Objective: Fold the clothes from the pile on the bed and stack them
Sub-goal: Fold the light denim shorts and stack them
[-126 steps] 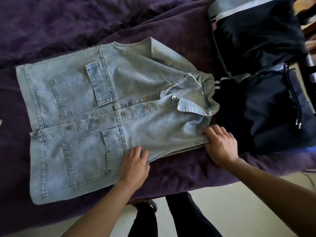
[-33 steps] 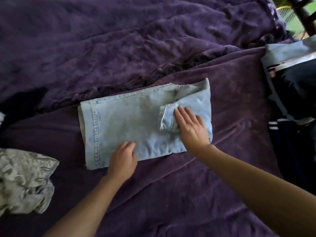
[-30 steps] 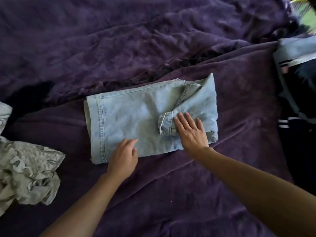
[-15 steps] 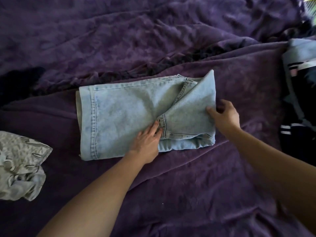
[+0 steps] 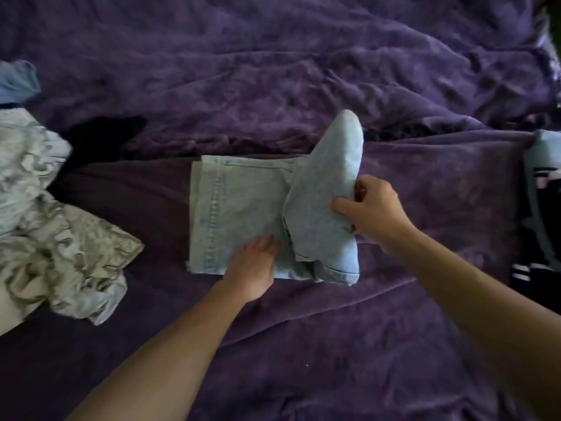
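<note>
Right hand [image 5: 373, 214] pinches the pale-blue folded denim garment [image 5: 243, 208] at three o'clock, left hand [image 5: 252, 268] pressing flat at six — a slip could unfold it.

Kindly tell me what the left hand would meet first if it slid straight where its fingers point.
The left hand would likely meet the raised flap of denim that the right hand grips.

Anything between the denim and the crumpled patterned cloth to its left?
Only bare purple blanket lies between the denim garment and the patterned cloth, as the head view shows.
</note>
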Available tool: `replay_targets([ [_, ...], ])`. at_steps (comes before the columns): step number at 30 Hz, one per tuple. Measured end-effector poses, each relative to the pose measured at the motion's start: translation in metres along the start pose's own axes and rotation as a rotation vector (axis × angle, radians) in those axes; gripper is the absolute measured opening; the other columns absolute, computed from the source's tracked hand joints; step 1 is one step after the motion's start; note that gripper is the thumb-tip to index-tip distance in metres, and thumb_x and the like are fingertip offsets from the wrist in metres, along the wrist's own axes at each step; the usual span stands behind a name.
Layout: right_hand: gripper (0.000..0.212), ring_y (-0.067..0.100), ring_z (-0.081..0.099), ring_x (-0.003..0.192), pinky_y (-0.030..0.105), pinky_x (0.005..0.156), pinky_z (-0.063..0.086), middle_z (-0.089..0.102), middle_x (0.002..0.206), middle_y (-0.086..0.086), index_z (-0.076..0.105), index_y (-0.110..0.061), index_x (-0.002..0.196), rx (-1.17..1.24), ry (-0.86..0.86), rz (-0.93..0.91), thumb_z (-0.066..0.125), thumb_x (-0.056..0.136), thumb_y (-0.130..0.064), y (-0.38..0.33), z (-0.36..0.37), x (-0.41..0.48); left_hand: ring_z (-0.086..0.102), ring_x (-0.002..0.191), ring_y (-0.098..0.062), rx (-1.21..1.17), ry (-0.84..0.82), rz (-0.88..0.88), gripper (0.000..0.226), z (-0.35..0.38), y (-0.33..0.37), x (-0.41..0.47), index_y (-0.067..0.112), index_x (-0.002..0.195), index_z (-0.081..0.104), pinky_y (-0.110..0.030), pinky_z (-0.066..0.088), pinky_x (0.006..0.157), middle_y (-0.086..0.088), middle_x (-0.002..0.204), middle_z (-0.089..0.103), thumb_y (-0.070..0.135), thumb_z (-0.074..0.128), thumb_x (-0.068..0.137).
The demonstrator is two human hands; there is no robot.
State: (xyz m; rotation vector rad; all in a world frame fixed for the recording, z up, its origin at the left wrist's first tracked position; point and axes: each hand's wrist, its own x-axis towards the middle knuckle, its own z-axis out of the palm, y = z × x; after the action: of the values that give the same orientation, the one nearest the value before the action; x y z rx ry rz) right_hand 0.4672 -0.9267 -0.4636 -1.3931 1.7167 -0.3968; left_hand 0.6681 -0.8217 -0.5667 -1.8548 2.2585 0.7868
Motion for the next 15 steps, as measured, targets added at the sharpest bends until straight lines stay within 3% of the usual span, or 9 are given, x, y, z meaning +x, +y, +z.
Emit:
replay_targets([
  [4, 0.024, 0.026, 0.061, 0.072, 0.030, 0.058, 0.044, 0.059, 0.074, 0.000, 0.051, -0.018, 0.077, -0.259, -0.062, -0.091, 0.069, 0.070, -0.032, -0.064, 0.082, -0.001, 0.056, 0.107, -0.036, -0.368, 0.336, -0.322, 0.038, -0.033, -0.070, -0.066, 0.006, 0.120, 0.061, -0.044, 0.046, 0.092, -0.016, 0.118, 0.059, -0.003, 0.050, 0.084],
  [7, 0.027, 0.027, 0.064, 0.080, 0.030, 0.063, 0.045, 0.064, 0.080, 0.003, 0.057, -0.015, 0.095, -0.307, -0.158, -0.103, 0.068, 0.077, -0.033, -0.092, 0.156, 0.004, 0.058, 0.105, -0.035, -0.407, 0.411, -0.493, 0.034, -0.042, -0.127, -0.115, 0.002, 0.113, 0.065, -0.043, 0.046, 0.093, -0.018, 0.110, 0.062, -0.007, 0.051, 0.084],
  [9, 0.029, 0.027, 0.066, 0.087, 0.029, 0.064, 0.046, 0.066, 0.081, 0.004, 0.057, -0.013, 0.102, -0.334, -0.228, -0.076, 0.062, 0.082, -0.032, -0.099, 0.201, 0.007, 0.058, 0.105, -0.033, -0.400, 0.397, -0.537, 0.033, -0.041, -0.155, -0.138, 0.002, 0.113, 0.065, -0.042, 0.045, 0.093, -0.017, 0.110, 0.063, -0.008, 0.051, 0.085],
  [12, 0.043, 0.030, 0.063, 0.102, 0.040, 0.083, 0.055, 0.064, 0.112, 0.012, 0.055, -0.009, 0.123, -0.283, -0.403, 0.007, 0.063, 0.085, -0.029, -0.095, 0.242, 0.004, 0.058, 0.105, -0.033, -0.418, 0.386, -0.536, 0.031, -0.035, -0.175, -0.150, 0.001, 0.112, 0.065, -0.042, 0.045, 0.093, -0.016, 0.111, 0.062, -0.006, 0.051, 0.086],
  [15, 0.039, 0.026, 0.061, 0.107, 0.035, 0.087, 0.052, 0.063, 0.121, 0.009, 0.057, -0.014, 0.128, -0.247, -0.397, -0.094, 0.058, 0.090, -0.022, -0.079, 0.237, -0.007, 0.055, 0.109, -0.033, -0.442, 0.433, -0.492, 0.028, -0.035, -0.166, -0.137, 0.001, 0.115, 0.064, -0.042, 0.043, 0.096, -0.016, 0.113, 0.061, 0.001, 0.054, 0.089],
])
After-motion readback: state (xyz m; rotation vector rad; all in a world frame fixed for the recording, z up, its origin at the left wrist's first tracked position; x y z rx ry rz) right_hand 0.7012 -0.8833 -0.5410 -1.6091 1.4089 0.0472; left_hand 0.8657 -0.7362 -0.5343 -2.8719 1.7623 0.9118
